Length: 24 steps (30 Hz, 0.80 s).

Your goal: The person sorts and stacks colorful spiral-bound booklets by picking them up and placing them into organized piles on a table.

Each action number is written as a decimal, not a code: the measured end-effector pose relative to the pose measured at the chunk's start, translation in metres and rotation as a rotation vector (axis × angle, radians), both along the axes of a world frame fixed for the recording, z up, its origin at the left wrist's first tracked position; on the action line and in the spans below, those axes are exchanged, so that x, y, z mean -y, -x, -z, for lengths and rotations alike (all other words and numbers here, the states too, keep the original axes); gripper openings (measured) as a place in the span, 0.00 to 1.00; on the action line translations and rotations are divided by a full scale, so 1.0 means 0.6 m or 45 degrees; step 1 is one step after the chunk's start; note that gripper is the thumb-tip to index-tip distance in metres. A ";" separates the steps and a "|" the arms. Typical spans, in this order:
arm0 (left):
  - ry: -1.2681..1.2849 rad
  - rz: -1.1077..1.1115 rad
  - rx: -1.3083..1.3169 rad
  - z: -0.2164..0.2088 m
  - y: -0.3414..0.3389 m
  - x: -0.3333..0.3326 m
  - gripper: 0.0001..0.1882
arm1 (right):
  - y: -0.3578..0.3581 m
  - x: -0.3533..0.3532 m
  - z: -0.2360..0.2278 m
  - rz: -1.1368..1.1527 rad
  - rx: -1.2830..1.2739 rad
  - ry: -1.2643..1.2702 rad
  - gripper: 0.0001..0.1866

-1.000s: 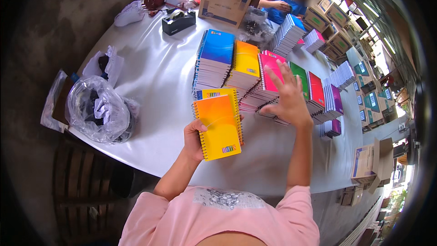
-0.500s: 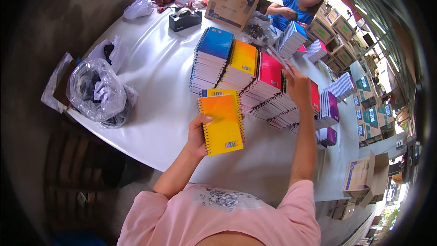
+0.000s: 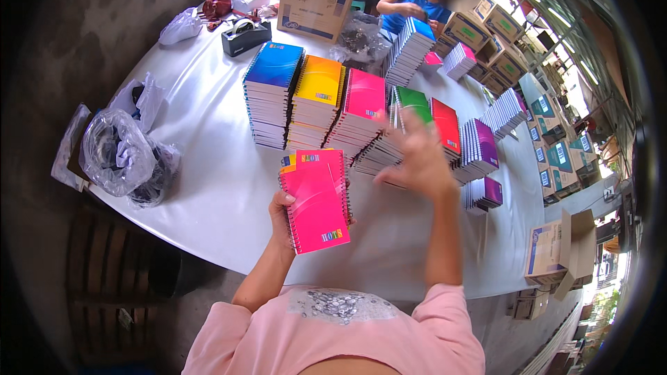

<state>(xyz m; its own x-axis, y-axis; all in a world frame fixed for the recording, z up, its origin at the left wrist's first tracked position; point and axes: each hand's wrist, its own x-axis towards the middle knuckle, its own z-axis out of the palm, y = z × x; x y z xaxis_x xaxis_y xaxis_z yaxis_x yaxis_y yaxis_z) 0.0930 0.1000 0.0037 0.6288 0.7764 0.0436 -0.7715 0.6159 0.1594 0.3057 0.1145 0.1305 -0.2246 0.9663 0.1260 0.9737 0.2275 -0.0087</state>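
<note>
My left hand (image 3: pixel 280 214) grips a small pile of spiral notebooks, thumb on the front edge. A pink spiral notebook (image 3: pixel 316 201) lies on top, and yellow and blue corners peek out beneath it. Smeared by motion, my right hand (image 3: pixel 420 160) hovers with fingers apart and nothing visible in it, in front of the green notebook stack (image 3: pixel 415 101). Along the row stand the blue stack (image 3: pixel 274 64), yellow stack (image 3: pixel 319 80), pink stack (image 3: pixel 365 92), red stack (image 3: pixel 445 125) and purple stack (image 3: pixel 484 140). My right hand partly hides the green stack.
Clear plastic bags (image 3: pixel 118 146) sit at the table's left edge. Farther back are a black tape dispenser (image 3: pixel 246 37) and a cardboard box (image 3: pixel 314 7). A person in blue (image 3: pixel 417 0) works across the white table (image 3: pixel 208 167). An opened carton (image 3: pixel 559 253) stands at the right.
A pink notebook now covers the yellow one in my left hand. My right hand has come back from the stacks toward me, without the notebook it held. The view has shifted slightly.
</note>
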 end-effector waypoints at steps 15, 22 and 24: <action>0.013 0.095 0.051 -0.006 -0.051 0.015 0.45 | -0.151 -0.046 -0.011 0.206 -0.502 0.180 0.23; 0.104 0.094 0.287 0.025 -0.062 0.015 0.47 | 0.017 0.103 0.033 -0.221 0.059 -0.598 0.25; 0.163 0.092 0.295 0.047 -0.072 0.021 0.42 | 0.074 0.142 0.076 -0.275 -0.050 -0.221 0.27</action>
